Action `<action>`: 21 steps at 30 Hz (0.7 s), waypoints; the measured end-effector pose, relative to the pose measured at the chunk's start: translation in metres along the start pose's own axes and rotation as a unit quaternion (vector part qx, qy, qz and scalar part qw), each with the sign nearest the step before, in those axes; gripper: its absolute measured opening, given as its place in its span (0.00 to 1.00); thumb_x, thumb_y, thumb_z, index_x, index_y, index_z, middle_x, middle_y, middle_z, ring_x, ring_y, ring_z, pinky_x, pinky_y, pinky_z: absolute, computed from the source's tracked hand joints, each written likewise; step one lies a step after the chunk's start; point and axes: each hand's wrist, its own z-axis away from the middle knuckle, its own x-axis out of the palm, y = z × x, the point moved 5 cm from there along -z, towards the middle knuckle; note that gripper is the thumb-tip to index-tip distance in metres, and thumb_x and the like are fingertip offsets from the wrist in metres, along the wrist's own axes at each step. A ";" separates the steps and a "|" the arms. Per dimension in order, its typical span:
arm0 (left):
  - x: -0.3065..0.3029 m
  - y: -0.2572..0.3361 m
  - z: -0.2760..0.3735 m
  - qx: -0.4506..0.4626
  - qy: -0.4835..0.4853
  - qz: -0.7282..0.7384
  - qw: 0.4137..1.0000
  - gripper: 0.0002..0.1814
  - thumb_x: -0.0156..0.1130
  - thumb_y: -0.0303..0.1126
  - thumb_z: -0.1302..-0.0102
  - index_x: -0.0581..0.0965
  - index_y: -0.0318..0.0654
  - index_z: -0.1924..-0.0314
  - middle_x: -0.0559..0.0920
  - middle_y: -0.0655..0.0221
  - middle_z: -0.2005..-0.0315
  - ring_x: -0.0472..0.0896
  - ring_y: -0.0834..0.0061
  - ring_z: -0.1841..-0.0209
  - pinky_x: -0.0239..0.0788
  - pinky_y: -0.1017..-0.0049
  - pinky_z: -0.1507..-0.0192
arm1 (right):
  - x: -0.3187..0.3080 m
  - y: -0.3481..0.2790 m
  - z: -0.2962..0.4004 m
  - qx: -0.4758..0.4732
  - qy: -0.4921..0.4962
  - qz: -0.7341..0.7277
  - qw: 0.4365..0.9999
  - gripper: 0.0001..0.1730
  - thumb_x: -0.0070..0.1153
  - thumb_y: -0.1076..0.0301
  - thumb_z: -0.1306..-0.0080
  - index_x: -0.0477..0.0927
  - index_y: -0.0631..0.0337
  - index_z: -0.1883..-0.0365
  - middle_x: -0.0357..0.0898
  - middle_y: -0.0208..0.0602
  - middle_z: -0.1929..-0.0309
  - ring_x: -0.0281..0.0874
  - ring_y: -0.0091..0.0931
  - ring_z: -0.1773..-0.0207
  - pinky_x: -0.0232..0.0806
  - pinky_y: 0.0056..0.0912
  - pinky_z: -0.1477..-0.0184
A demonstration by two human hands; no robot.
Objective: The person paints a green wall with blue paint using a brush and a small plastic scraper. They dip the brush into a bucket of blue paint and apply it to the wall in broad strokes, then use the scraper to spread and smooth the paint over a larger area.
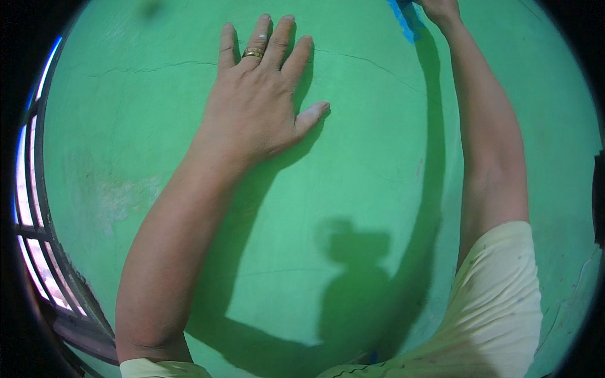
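Observation:
My left hand [257, 94] rests with its fingers spread against a green painted wall [350, 156]. A ring [254, 52] is on one of its fingers, and the thumb has a whitish coating. My right hand [437, 9] is raised at the top edge, where the picture cuts off its fingers. Beside it is a patch of blue [407, 23] on the wall, with a dark object, only partly visible, between the patch and the hand. Whether my right fingers hold that object cannot be made out.
A window with dark bars [35, 231] borders the wall at the left. Thin cracks [364, 57] run across the wall, and a worn pale patch [125, 196] lies left of my forearm. Shadows of my head and arms fall on the wall. A dark object [599, 198] shows at the right edge.

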 end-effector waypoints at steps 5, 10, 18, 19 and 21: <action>0.001 0.004 -0.002 -0.004 -0.012 -0.004 1.000 0.41 0.50 0.62 0.34 0.63 0.42 0.29 0.59 0.58 0.27 0.53 0.59 0.24 0.32 0.45 0.25 | -0.028 -0.012 0.048 -0.023 -0.137 -0.022 0.990 0.08 0.53 0.75 0.40 0.85 0.63 0.72 0.81 0.47 0.76 0.72 0.24 0.74 0.66 0.36 0.67; 0.002 0.003 -0.001 -0.012 -0.046 -0.060 0.997 0.43 0.48 0.66 0.34 0.60 0.49 0.27 0.57 0.64 0.25 0.52 0.62 0.23 0.30 0.50 0.23 | -0.036 -0.009 0.114 -0.091 -0.187 -0.099 0.973 0.12 0.56 0.70 0.32 0.83 0.62 0.52 0.84 0.33 0.62 0.75 0.21 0.57 0.67 0.27 0.49; 0.001 0.002 -0.002 0.006 -0.008 -0.038 0.999 0.42 0.48 0.64 0.34 0.64 0.44 0.29 0.60 0.59 0.27 0.55 0.59 0.24 0.34 0.45 0.25 | -0.051 0.064 0.094 0.061 -0.117 -0.087 0.987 0.16 0.59 0.66 0.39 0.84 0.61 0.53 0.82 0.33 0.69 0.74 0.25 0.69 0.68 0.34 0.61; 0.002 0.002 -0.002 0.005 -0.007 -0.037 0.999 0.41 0.48 0.64 0.34 0.64 0.44 0.29 0.60 0.59 0.27 0.55 0.59 0.24 0.34 0.45 0.25 | -0.048 0.064 0.086 0.060 -0.106 -0.037 0.992 0.15 0.58 0.66 0.38 0.84 0.61 0.54 0.82 0.33 0.69 0.75 0.25 0.69 0.68 0.34 0.62; 0.006 0.004 -0.001 0.004 -0.002 -0.031 1.000 0.41 0.48 0.64 0.34 0.64 0.44 0.29 0.60 0.59 0.28 0.55 0.59 0.24 0.34 0.45 0.25 | -0.044 0.065 0.071 0.056 -0.084 0.066 0.993 0.13 0.58 0.67 0.38 0.84 0.63 0.58 0.83 0.32 0.69 0.75 0.26 0.69 0.68 0.36 0.64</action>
